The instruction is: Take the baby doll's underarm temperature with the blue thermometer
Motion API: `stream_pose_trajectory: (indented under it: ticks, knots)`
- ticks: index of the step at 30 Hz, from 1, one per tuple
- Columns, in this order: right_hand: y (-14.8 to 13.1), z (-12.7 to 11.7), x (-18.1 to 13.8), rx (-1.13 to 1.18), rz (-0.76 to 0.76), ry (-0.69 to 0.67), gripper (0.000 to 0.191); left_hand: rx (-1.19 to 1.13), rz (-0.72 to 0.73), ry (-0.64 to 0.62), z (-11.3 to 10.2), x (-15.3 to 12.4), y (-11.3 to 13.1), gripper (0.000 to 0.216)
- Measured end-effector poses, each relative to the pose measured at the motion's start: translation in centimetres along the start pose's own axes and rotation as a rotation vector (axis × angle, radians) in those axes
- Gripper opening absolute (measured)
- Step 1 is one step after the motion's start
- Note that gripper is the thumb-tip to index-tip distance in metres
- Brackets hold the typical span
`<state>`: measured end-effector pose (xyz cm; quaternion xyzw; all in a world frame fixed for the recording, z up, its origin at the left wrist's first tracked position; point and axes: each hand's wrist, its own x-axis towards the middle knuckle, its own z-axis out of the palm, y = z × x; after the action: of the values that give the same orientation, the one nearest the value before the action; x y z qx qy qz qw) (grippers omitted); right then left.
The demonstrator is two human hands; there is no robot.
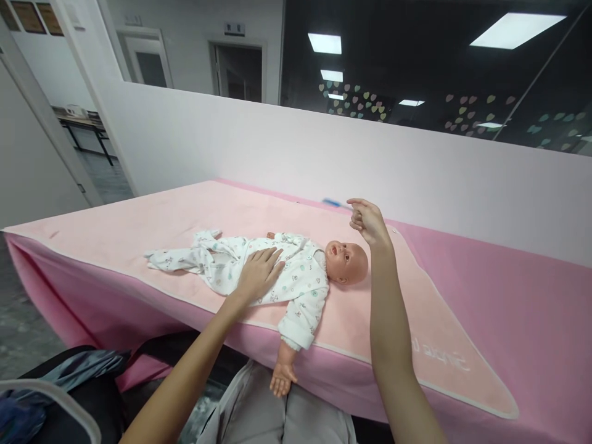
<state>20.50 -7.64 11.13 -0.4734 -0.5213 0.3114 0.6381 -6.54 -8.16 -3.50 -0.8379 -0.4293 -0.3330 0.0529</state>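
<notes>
Two hands on show, and both are up at the bench (531,320). Left hand (259,271) first: it lies palm down on the tummy of the baby doll (303,277), fingers stretched flat toward the doll's chest. That grip is wide open, resting on the cloth and closed round nothing.

Now the right hand (367,223): it hangs in the air just beyond the doll's head (348,262), wrist raised, clear of the doll and of the towel (185,216). Its fingers curl in toward the thumb, a loose, half-closed grip. Whether anything tiny sits between the fingertips cannot be told from this angle.

The doll lies on its back across the pale pink towel, head toward the person's right, legs toward the left, dressed in a white printed sleepsuit (217,262). Look at the near arm: it hangs over the front edge of the bench, and the bare doll hand (283,377) dangles above the person's grey trousers (277,419).

The towel is spread over a deeper pink cover that drapes the bench. A small blue thing (331,202) lies at the towel's far edge, near the right hand, too blurred to name. Behind runs a white partition wall (300,148), with dark glass (416,55) and heart stickers above it. A dark bag (78,376) sits at the lower left, beside the person's left arm.
</notes>
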Motion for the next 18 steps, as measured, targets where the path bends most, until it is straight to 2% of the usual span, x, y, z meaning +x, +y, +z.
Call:
stream_pose_trajectory:
  ticks: [11,18]
  knots:
    - [0.72,0.14,0.26,-0.09,0.024,-0.033,0.014,0.096,0.016,-0.012,-0.12,-0.17,0.13,0.046]
    - [0.47,0.38,-0.02,-0.091,0.028,-0.141,0.015,0.122,0.019,-0.023,-0.21,-0.09,0.16,0.045]
